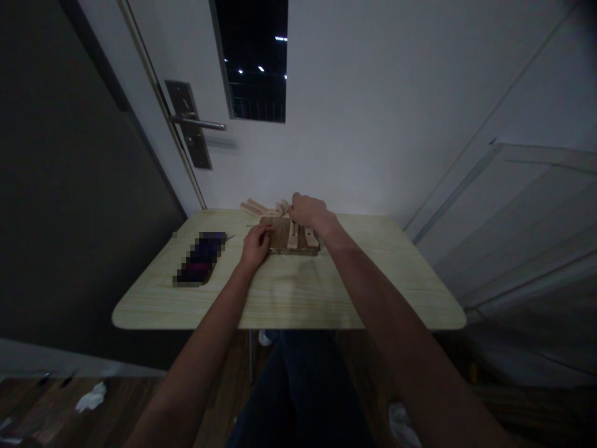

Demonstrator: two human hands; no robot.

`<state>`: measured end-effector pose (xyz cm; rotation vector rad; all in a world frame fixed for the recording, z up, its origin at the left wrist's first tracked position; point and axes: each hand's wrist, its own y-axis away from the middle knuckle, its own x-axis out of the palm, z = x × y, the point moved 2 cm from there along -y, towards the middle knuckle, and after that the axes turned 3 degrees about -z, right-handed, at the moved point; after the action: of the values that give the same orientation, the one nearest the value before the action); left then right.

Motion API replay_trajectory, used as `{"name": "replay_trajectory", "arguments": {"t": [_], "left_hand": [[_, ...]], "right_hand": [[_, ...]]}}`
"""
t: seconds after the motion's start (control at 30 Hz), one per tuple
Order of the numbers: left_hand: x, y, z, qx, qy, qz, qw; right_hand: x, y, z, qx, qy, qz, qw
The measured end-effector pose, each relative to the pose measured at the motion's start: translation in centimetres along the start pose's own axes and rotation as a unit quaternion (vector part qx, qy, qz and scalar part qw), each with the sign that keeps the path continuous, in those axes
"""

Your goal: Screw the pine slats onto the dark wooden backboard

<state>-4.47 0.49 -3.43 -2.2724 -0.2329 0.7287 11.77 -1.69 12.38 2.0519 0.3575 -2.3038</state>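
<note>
As I watch remotely through the head camera, a brown board (pixel 280 241) lies flat near the far middle of a pale bench (pixel 382 298). Across its right half run two light wooden pieces, a left strip (pixel 293 239) and a right strip (pixel 311 238). The left hand (pixel 254 247) rests at the board's left edge, fingers bent over it; whether it pinches anything, I cannot tell. The right hand (pixel 308 210) is curled at the far end of the left strip, its fingertips hidden, so I cannot say what it grasps. Behind the board, loose wooden pieces (pixel 261 209) lie close to the white door (pixel 364 124). Well to the left sits a dark, pixelated object (pixel 200 258).

If the left hand bears too lightly, I judge, the board could twist under the right hand's force. A sideways push might knock the strips askew, and overreaching could scatter the loose pieces. Dim light makes a misplaced finger likelier.
</note>
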Motion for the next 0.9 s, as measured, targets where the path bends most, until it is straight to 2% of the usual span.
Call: {"name": "replay_trajectory", "arguments": {"t": [0.23, 0.63, 0.8, 0.9], "left_hand": [[0.0, 0.0, 0.0, -0.001, 0.003, -0.006, 1.000], [-0.1, 0.0, -0.2, 0.003, 0.001, 0.002, 1.000], [-0.1, 0.0, -0.2, 0.002, 0.000, -0.003, 1.000], [-0.1, 0.0, -0.1, -0.002, -0.001, -0.003, 1.000]], "right_hand": [[-0.4, -0.2, 0.5, 0.010, 0.023, 0.004, 1.000], [0.1, -0.8, 0.3, 0.021, 0.049, -0.036, 0.998], [-0.3, -0.5, 0.6, 0.012, 0.002, 0.015, 1.000], [-0.8, -0.6, 0.6, 0.017, 0.011, 0.048, 0.999]]}}
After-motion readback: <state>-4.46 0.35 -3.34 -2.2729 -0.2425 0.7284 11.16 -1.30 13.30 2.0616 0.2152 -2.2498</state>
